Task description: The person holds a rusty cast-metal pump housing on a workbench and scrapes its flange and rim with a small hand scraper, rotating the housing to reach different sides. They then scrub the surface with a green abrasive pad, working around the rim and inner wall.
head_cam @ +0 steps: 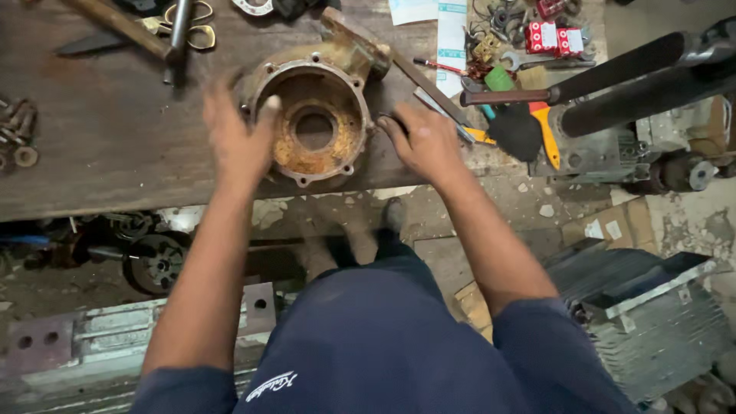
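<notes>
Head view: your hands flank the rusty round cast-metal pump housing (pixel 316 123) at the front edge of the dark wooden workbench (pixel 107 138).
Your left hand (pixel 236 138) lies open-fingered against its left flange, blurred; your right hand (pixel 420 139) rests loosely curled just right of the housing, holding nothing. It looks heavy, rigid, gritty; take it by the bolt-hole rim.

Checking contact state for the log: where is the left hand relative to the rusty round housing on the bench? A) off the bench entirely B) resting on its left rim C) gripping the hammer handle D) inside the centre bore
B: the left hand lies against the left rim of the round housing, fingers at its flange, while the right hand sits on the bench by its right side.
</notes>
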Tool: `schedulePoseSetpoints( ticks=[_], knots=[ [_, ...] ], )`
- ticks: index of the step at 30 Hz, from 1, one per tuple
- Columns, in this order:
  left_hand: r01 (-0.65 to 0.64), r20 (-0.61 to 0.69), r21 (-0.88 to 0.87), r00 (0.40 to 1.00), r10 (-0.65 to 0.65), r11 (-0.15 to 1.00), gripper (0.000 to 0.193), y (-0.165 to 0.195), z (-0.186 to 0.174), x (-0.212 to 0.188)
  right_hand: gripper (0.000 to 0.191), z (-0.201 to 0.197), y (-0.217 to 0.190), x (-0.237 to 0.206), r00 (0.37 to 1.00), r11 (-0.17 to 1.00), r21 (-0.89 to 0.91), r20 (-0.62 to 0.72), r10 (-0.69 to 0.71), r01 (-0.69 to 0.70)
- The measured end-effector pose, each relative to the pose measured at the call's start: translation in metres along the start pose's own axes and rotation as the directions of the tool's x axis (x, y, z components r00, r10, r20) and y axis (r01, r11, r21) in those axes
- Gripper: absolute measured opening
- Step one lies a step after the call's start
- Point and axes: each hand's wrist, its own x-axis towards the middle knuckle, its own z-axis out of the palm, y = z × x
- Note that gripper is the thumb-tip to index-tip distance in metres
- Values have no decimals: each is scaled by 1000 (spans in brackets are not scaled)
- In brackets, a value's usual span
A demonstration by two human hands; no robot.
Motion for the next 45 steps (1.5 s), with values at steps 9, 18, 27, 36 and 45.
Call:
schedulePoseSetpoints(
  ticks=[9, 18, 27, 36, 45],
  knots=[
    [-98, 55, 162, 994, 91, 982, 61, 3, 29, 12, 23, -2, 16, 23, 967, 958, -192, 186, -175, 211],
    [24, 62, 260, 997, -41, 965, 59, 5, 41, 11, 27, -11, 13, 28, 950, 925, -305, 278, -142, 227],
    [48, 82, 261, 994, -72, 964, 59, 15, 37, 13, 22, -13, 9, 30, 972, 939, -293, 196, -128, 183],
    [39, 93, 251, 994, -64, 967, 56, 14, 35, 11, 24, -7, 5, 25, 980, 947, -280, 163, -117, 160],
    [-30, 26, 259, 999, 24, 965, 52, 0, 32, 16, 20, -15, 13, 21, 992, 986, 134, 83, 90, -101]
  ],
)
